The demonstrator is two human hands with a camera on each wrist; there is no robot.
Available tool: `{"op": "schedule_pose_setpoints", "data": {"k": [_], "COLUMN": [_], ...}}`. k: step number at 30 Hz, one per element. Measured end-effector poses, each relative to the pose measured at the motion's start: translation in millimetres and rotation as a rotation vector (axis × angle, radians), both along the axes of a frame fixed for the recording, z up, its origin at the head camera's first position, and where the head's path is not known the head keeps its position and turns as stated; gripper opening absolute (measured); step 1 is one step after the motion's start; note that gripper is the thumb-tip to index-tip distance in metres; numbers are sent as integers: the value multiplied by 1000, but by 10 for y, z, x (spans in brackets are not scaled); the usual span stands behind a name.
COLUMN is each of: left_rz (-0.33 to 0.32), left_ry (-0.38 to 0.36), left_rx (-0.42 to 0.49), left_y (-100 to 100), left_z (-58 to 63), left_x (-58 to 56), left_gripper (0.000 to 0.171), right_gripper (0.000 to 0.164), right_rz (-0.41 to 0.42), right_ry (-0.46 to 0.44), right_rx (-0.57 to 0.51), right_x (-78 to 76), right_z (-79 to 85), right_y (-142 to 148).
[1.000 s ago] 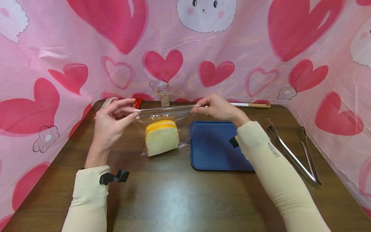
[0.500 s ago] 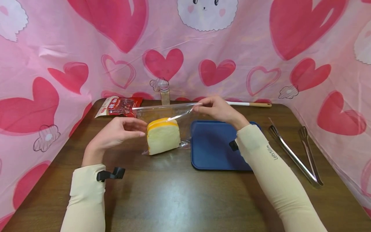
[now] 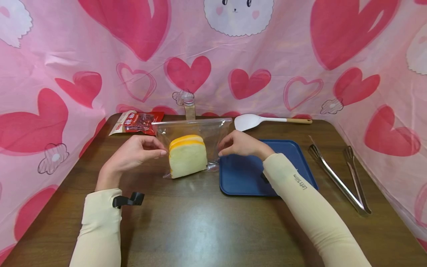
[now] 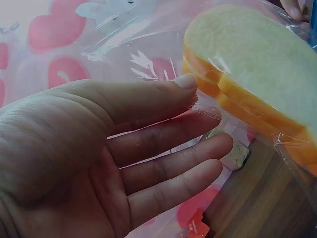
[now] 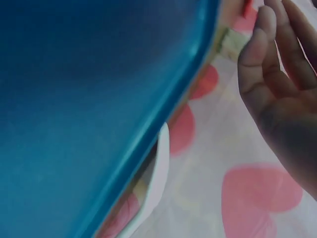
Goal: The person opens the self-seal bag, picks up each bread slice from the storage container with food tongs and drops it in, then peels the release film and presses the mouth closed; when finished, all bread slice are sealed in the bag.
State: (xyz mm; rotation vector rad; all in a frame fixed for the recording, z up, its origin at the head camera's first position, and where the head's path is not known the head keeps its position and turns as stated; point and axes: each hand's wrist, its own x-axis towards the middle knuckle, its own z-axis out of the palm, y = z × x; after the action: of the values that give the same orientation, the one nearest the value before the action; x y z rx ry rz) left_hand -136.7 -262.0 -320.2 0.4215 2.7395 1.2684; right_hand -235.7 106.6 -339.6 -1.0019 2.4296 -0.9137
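Note:
A clear plastic zip bag (image 3: 213, 129) stands upright on the wooden table, its zip edge at the top. Inside it are slices of bread (image 3: 188, 159) with a yellow-orange crust, one behind the other. My left hand (image 3: 133, 154) pinches the bag's left side between thumb and forefinger; the left wrist view shows film (image 4: 210, 115) between them, with the other fingers loosely extended. At the opposite side, my right hand (image 3: 241, 144) pinches the bag's right edge, above the blue tray's near-left part. In the right wrist view the right thumb and forefinger (image 5: 255, 47) meet.
The blue tray (image 3: 247, 183) lies under my right forearm. Behind are a red snack packet (image 3: 138, 123), a spice jar (image 3: 190, 111) and a white spatula (image 3: 248, 121) with a wooden handle. Metal tongs (image 3: 337, 178) lie at the right. A pink heart-print cloth (image 3: 213, 48) surrounds the table.
My left hand has gone from the bag's top left corner down to its left side. My right hand has let go of the top right corner and moved down to the right edge.

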Motion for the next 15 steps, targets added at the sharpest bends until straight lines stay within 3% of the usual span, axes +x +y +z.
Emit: {"op": "schedule_pose_setpoints", "data": {"k": [5, 15], "left_rz": [-5, 17], "left_ry": [-4, -52], "left_rx": [48, 425], "left_y": [-44, -151], "left_z": [-22, -67], "left_x": [-8, -58], "left_gripper": [21, 22], "right_gripper": [16, 19], "right_rz": [-3, 9], "right_ry": [34, -138], "right_rx": [9, -112], "right_x": [11, 88], "right_z": [-80, -28], "right_y": [-54, -65]}}
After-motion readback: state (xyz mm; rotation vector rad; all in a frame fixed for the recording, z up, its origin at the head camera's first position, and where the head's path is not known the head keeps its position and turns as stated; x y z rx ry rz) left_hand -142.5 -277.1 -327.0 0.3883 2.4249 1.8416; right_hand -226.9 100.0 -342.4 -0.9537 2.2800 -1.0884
